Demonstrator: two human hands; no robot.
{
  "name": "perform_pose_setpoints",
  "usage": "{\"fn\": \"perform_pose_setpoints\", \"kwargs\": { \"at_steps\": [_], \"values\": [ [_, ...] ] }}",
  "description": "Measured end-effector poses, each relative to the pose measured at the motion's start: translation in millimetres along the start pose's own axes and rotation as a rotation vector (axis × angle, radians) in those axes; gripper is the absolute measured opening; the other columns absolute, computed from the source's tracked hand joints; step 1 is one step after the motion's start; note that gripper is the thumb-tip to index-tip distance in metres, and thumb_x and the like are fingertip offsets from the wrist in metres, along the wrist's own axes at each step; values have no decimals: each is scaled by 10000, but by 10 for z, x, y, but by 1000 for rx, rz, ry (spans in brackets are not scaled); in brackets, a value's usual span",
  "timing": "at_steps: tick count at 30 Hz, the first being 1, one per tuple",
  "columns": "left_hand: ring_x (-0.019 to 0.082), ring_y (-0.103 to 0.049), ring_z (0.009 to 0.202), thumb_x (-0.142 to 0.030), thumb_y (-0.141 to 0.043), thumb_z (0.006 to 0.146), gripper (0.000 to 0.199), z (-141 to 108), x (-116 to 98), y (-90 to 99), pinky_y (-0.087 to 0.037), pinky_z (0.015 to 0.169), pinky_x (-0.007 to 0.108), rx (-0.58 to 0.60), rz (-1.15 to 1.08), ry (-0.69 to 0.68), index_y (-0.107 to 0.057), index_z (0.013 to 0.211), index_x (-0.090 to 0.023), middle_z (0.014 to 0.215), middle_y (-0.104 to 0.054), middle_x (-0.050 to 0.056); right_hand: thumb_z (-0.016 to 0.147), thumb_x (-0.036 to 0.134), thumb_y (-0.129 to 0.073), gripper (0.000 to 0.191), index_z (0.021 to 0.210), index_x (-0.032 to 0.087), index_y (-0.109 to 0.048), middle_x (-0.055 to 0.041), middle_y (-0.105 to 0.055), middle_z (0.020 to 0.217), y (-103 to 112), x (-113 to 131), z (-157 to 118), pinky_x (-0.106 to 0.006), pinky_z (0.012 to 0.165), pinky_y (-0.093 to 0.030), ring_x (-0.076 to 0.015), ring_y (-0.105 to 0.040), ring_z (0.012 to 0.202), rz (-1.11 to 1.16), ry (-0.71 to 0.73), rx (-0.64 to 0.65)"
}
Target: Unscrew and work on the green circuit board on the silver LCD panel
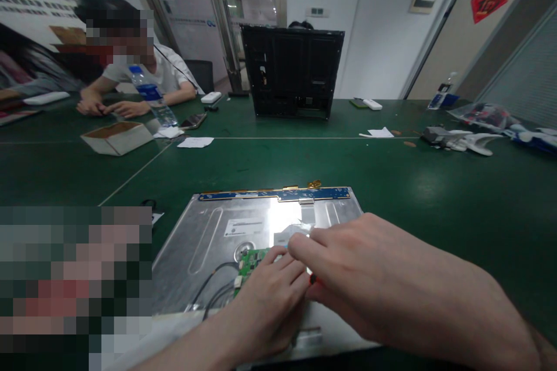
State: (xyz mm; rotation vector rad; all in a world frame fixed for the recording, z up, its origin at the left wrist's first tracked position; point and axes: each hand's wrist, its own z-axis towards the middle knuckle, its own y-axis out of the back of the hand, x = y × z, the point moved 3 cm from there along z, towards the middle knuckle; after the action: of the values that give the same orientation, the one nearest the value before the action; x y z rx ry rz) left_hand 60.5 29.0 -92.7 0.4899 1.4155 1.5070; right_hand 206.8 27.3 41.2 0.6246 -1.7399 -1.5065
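A metal-backed display panel [204, 243] lies on the green table, with a long blue circuit strip [243, 195] along its far edge. On the panel sits a small green circuit board [250, 261] with dark cables at its left side. My left hand [274, 287] is over the board's right part, its fingers bent and pressed together; their tips are hidden. My right hand [352, 269] is curled closed just right of it, touching or nearly touching the left fingers. A small red and black bit [312, 278] shows at its fingers, too little to name.
Beyond the panel stands a black display housing [293, 69]. A person in a white shirt [169, 66] sits at the far left, near a water bottle [152, 95] and an open box [117, 139]. Papers [195, 142] and plastic bags [483, 116] lie around. A blurred patch covers the lower left.
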Motion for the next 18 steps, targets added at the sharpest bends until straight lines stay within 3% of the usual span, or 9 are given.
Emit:
{"fn": "perform_pose_setpoints", "kwargs": {
  "at_steps": [12,15,18],
  "values": [
    [288,-598,1012,-124,-552,703,417,-40,49,-24,-398,994,466,5,21,-26,-562,1114,-191,1097,-665,75,793,56,-573,340,1099,194,-519,-7,-649,961,54,56,6,-297,589,-396,-160,-579,753,39,22,61],
    [284,-610,994,-115,-536,722,373,-25,32,-11,-415,974,460,-12,26,-24,-565,1088,-183,1087,-665,86,827,93,-581,353,1153,193,-491,-14,-657,941,10,25,6,-288,596,-386,-158,-599,774,28,19,32],
    [290,-614,989,-130,-535,743,306,-11,26,-13,-439,939,453,-22,23,-18,-579,1042,-182,1065,-668,101,883,168,-562,270,1137,200,-478,6,-657,864,-18,-1,7,-290,516,-315,-146,-567,657,-12,5,-9]
  ]
}}
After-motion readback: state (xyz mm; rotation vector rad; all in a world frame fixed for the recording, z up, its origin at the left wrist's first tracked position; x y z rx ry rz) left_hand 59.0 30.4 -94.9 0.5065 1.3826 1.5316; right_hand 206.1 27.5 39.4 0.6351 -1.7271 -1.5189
